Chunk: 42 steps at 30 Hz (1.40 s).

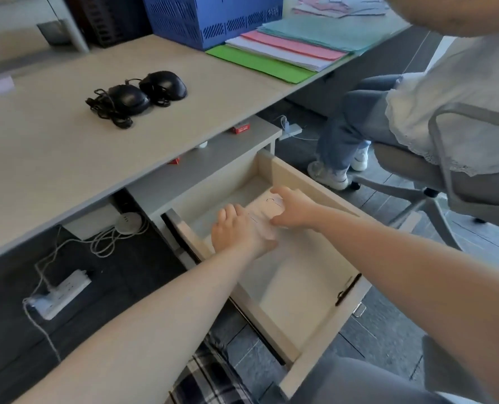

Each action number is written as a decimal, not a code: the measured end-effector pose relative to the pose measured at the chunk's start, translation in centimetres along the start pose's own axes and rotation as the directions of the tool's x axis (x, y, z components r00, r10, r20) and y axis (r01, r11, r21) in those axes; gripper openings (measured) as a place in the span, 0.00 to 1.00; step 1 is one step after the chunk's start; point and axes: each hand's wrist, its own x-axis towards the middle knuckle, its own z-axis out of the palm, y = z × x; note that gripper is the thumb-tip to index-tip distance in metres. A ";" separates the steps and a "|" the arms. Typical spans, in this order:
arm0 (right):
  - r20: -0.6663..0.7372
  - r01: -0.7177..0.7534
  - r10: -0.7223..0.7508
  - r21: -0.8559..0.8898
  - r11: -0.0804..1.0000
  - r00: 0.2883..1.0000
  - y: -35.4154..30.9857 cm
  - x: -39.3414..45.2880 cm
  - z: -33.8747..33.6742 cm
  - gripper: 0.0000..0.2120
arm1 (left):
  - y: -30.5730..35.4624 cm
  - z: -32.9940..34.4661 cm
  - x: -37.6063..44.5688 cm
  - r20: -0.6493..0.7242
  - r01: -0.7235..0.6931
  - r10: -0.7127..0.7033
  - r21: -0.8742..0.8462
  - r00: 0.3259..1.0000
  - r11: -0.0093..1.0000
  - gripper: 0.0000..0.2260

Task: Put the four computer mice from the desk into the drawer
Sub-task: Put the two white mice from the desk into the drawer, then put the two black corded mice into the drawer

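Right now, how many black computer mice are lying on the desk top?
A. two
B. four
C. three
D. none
A: two black mice with bundled cables lie side by side on the desk, while the left hand and the right hand are down in the open drawer on something pale.

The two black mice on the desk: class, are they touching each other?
Cannot tell. In the head view the left mouse and right mouse sit close, with tangled cables hiding the meeting point.
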 end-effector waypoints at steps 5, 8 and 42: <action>0.043 -0.006 0.008 -0.060 0.998 0.999 0.2 2.4 2.4 0.39 | -1.2 2.0 1.9 0.062 0.023 -0.026 0.040 0.998 0.999 0.45; 0.046 0.003 0.002 -0.113 0.994 0.999 0.3 3.1 3.1 0.38 | -1.7 2.7 2.8 0.086 0.050 -0.058 0.091 0.995 0.995 0.47; 0.089 0.068 -0.053 -0.169 0.983 0.995 -0.2 2.8 -0.3 0.35 | -2.2 0.8 3.4 0.243 -0.002 -0.038 0.162 0.969 0.987 0.63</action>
